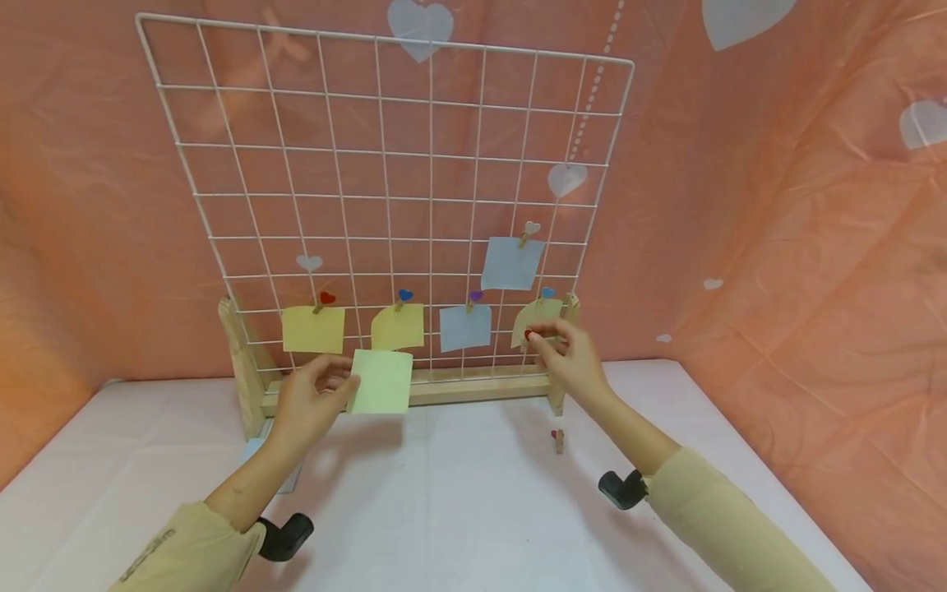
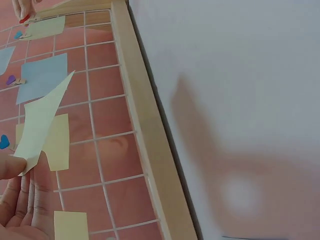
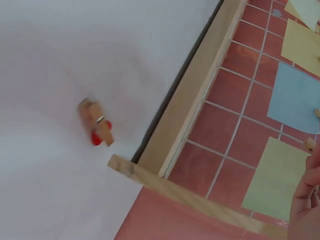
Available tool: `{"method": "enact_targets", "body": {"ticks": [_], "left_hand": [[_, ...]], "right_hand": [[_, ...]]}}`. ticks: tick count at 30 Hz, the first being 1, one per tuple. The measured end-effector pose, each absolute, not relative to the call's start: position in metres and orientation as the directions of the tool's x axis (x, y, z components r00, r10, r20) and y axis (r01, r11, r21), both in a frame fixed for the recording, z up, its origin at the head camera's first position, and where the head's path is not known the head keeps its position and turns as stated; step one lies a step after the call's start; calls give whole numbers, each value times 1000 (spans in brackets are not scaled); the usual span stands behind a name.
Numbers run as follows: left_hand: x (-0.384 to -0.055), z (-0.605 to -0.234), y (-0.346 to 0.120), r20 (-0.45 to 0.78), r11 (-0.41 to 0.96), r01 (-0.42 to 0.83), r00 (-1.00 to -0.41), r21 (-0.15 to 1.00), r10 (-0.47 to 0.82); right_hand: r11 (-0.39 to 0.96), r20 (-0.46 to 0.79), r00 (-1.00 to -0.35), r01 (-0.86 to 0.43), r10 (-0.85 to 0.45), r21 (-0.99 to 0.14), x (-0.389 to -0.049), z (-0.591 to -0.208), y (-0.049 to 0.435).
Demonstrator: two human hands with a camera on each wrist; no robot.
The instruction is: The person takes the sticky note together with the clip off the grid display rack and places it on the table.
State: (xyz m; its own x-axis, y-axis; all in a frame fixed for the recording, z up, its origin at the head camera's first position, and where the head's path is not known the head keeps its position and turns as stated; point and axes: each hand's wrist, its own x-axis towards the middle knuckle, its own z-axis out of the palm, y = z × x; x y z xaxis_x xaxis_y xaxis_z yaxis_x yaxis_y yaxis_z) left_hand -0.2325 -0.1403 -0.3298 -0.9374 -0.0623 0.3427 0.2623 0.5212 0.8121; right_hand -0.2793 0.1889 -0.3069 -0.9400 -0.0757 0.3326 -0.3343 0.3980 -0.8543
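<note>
My left hand (image 1: 314, 399) pinches a pale green sticky note (image 1: 381, 382) by its left edge, in front of the grid's lower part. In the left wrist view the note (image 2: 42, 120) looks bent, gripped between thumb and fingers. My right hand (image 1: 573, 362) holds a small clothespin with a red heart (image 1: 528, 335) at its fingertips, overlapping the pale note (image 1: 540, 310) at the right end of the lower row. Most of that clothespin is hidden by the fingers. Another wooden clothespin with a red heart (image 3: 96, 121) lies on the table below the right hand.
A white wire grid (image 1: 431, 197) stands in a wooden base (image 1: 473, 389). Clipped along it are two yellow notes (image 1: 314, 330), a blue note (image 1: 464, 327) and a higher blue note (image 1: 512, 263). A stack (image 1: 251, 448) with pale blue on it lies behind the left forearm.
</note>
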Motion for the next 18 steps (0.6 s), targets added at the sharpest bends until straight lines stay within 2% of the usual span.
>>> {"method": "enact_targets", "body": {"ticks": [8,18], "left_hand": [[-229,-344,-146,288,537,223,-957,814,-39],[-225,-360,-153,283,557,219,-959,801,-31]], "right_hand": [[472,338,-936,-342,-96,-813,-275,-320,203],[531,313,-946,-308,-84,-789,-266,-334,224]]}}
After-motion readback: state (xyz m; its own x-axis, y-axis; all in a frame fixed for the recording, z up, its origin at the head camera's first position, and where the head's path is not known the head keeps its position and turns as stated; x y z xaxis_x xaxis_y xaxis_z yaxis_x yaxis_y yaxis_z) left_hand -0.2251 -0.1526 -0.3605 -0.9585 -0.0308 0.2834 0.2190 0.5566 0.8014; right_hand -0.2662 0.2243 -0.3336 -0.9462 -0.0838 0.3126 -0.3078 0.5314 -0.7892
